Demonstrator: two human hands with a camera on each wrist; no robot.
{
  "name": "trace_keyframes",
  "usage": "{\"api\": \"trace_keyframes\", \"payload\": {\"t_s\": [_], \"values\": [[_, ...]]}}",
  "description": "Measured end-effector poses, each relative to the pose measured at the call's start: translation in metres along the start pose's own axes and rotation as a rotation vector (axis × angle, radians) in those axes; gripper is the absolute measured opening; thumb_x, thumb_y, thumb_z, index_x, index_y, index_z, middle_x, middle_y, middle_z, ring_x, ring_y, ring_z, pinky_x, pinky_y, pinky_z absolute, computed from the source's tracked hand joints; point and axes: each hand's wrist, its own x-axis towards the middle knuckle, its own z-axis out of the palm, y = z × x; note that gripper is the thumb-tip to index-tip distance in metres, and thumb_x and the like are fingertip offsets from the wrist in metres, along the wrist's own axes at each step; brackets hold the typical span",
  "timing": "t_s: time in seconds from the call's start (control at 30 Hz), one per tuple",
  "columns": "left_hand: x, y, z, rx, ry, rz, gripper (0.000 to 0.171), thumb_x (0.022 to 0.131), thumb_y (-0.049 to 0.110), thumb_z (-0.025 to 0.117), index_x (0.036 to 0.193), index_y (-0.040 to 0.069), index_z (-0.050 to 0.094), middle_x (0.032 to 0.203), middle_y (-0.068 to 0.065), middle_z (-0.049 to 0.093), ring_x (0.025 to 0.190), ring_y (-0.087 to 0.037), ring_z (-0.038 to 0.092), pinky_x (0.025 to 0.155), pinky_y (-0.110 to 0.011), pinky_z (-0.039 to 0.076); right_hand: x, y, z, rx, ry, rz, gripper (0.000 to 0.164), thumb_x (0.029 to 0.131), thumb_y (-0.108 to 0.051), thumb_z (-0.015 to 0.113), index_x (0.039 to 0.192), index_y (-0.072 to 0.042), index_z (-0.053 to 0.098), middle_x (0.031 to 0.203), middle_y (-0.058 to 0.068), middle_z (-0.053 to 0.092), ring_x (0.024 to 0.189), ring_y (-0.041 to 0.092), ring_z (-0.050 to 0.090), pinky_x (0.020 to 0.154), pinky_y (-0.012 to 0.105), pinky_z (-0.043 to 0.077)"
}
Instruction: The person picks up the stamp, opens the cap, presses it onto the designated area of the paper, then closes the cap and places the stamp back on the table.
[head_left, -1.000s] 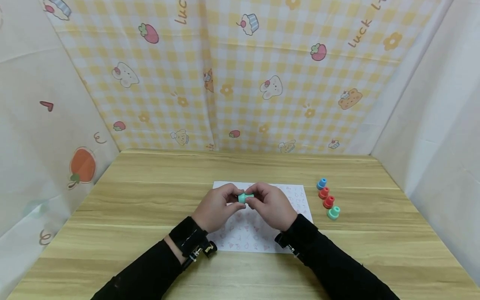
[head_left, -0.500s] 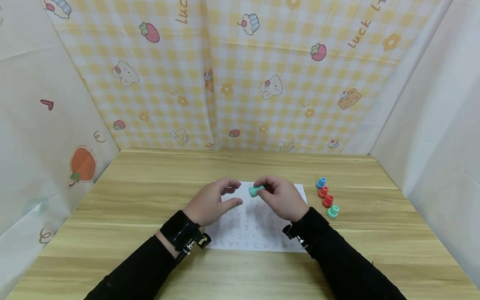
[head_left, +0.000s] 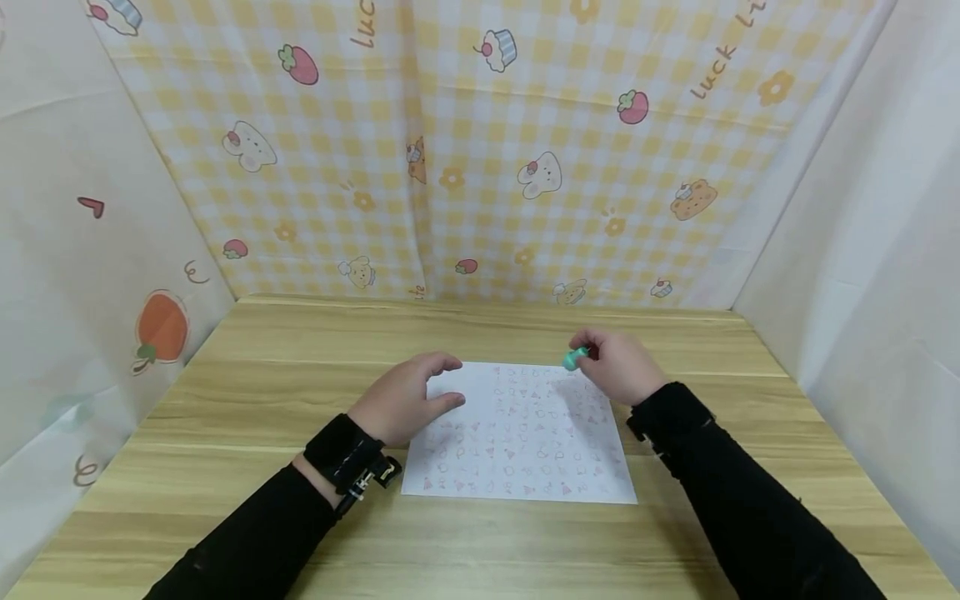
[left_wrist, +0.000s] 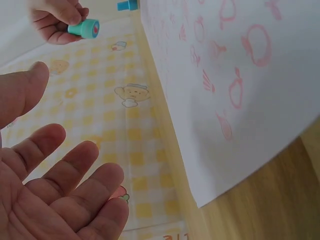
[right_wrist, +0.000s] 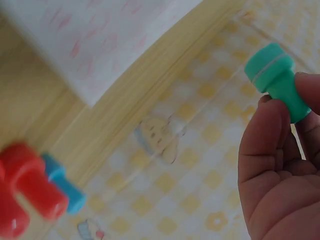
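My right hand (head_left: 621,367) pinches a green toy stamp (right_wrist: 280,82) by its narrow handle, above the far right corner of the paper. The stamp's round face, with a red mark on it, shows in the left wrist view. Over the left edge of the white paper (head_left: 525,433), my left hand (head_left: 401,398) is open, fingers and thumb apart and holding nothing. Rows of small pink stamped pictures cover much of the sheet; its upper left part is plain.
Red stamps (right_wrist: 40,187) and a blue stamp (right_wrist: 65,182) stand on the wooden table (head_left: 300,333) right of the paper; in the head view the right hand and arm hide them. A checked curtain (head_left: 480,167) hangs behind the table.
Both hands were together at the green stamp. The left hand let go and drew back left; the right hand carried the stamp right and away, toward the other stamps.
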Motion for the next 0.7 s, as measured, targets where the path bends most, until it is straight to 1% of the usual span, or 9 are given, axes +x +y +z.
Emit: {"api": "trace_keyframes", "payload": {"t_s": [0.13, 0.2, 0.37, 0.5, 0.7], "values": [[0.001, -0.003, -0.001, 0.022, -0.005, -0.022, 0.049, 0.101, 0.031, 0.073, 0.144, 0.012, 0.060, 0.150, -0.007, 0.062, 0.141, -0.032, 0.057, 0.116, -0.055, 0.047, 0.011, 0.015, -0.012, -0.106, -0.012, 0.021, 0.019, 0.102, -0.008, 0.062, 0.118, 0.000, 0.069, 0.104, 0.015, 0.072, 0.089, 0.025, 0.062, 0.081, 0.037, 0.053], [0.002, -0.004, -0.002, 0.034, -0.008, -0.034, 0.049, 0.101, 0.032, 0.073, 0.144, 0.013, 0.060, 0.150, -0.008, 0.061, 0.142, -0.032, 0.056, 0.116, -0.056, 0.046, 0.018, 0.022, -0.016, -0.160, -0.031, 0.039, 0.021, 0.101, -0.006, 0.061, 0.119, 0.001, 0.069, 0.109, 0.017, 0.073, 0.090, 0.027, 0.062, 0.084, 0.040, 0.054], [0.002, -0.007, -0.003, 0.062, -0.012, -0.045, 0.049, 0.101, 0.032, 0.073, 0.144, 0.013, 0.060, 0.152, -0.008, 0.060, 0.143, -0.032, 0.055, 0.117, -0.056, 0.045, 0.033, 0.039, -0.019, -0.300, -0.071, 0.096, 0.028, 0.099, -0.003, 0.059, 0.125, 0.000, 0.069, 0.121, 0.021, 0.073, 0.093, 0.029, 0.063, 0.087, 0.043, 0.053], [0.002, -0.008, -0.003, 0.069, -0.014, -0.050, 0.050, 0.100, 0.032, 0.073, 0.144, 0.013, 0.059, 0.152, -0.008, 0.059, 0.143, -0.032, 0.054, 0.117, -0.056, 0.045, 0.043, 0.051, -0.016, -0.354, -0.083, 0.113, 0.027, 0.099, -0.004, 0.061, 0.124, -0.001, 0.070, 0.121, 0.021, 0.073, 0.096, 0.031, 0.064, 0.090, 0.046, 0.054], [0.003, -0.009, -0.002, 0.074, -0.022, -0.053, 0.050, 0.101, 0.033, 0.073, 0.145, 0.014, 0.059, 0.152, -0.008, 0.059, 0.143, -0.032, 0.054, 0.117, -0.056, 0.045, 0.051, 0.060, -0.014, -0.389, -0.119, 0.104, 0.027, 0.099, -0.004, 0.063, 0.125, -0.001, 0.070, 0.123, 0.021, 0.073, 0.098, 0.031, 0.065, 0.095, 0.049, 0.054]]}}
